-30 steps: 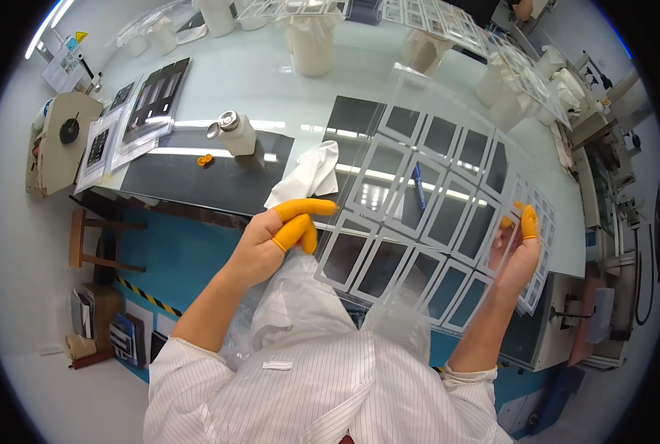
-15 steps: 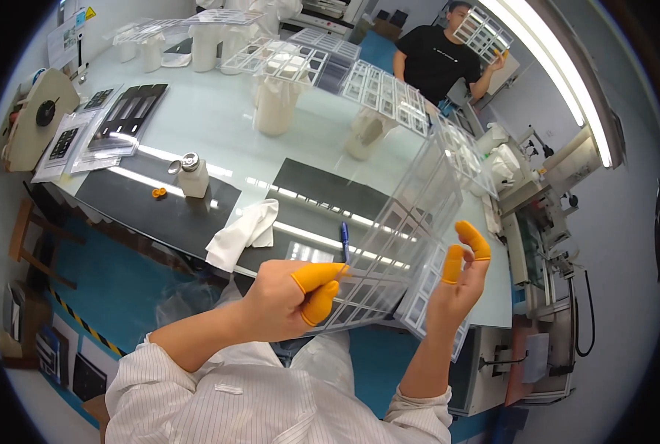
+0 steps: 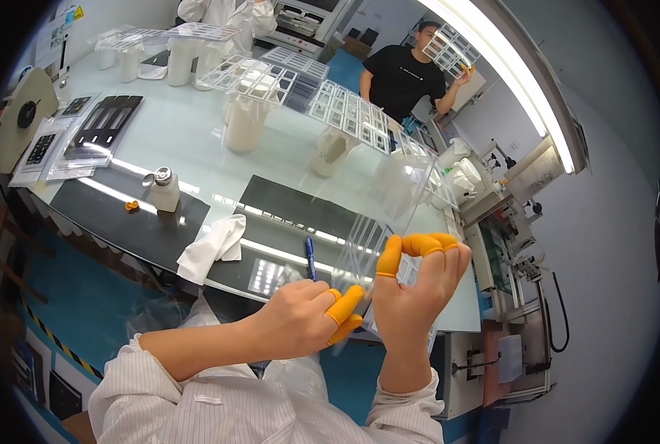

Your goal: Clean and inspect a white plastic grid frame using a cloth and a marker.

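Observation:
My left hand point(image 3: 319, 314), with orange finger cots on thumb and forefinger, pinches the near edge of a clear plastic grid tray point(image 3: 359, 248). The tray is tilted nearly edge-on and partly blurred. My right hand point(image 3: 422, 281), also in orange finger cots, is raised beside it with fingers curled towards the thumb. It covers part of the tray, and what lies between its fingers is hidden. A blue pen point(image 3: 310, 257) lies on the table just beyond my left hand. Left of the pen rests a crumpled white cloth point(image 3: 215, 248).
A white pump bottle point(image 3: 165, 192) and loose orange finger cots point(image 3: 131, 206) sit on the dark mat at left. Gridded trays point(image 3: 348, 115) rest on white cylindrical containers point(image 3: 245, 126) farther back. Across the table a person point(image 3: 404, 78) holds up another gridded tray point(image 3: 448, 50).
The clear tray has swung from a broad slant to nearly edge-on. My right hand has moved in close to my left hand, and its fingers have curled. The whole view has shifted.

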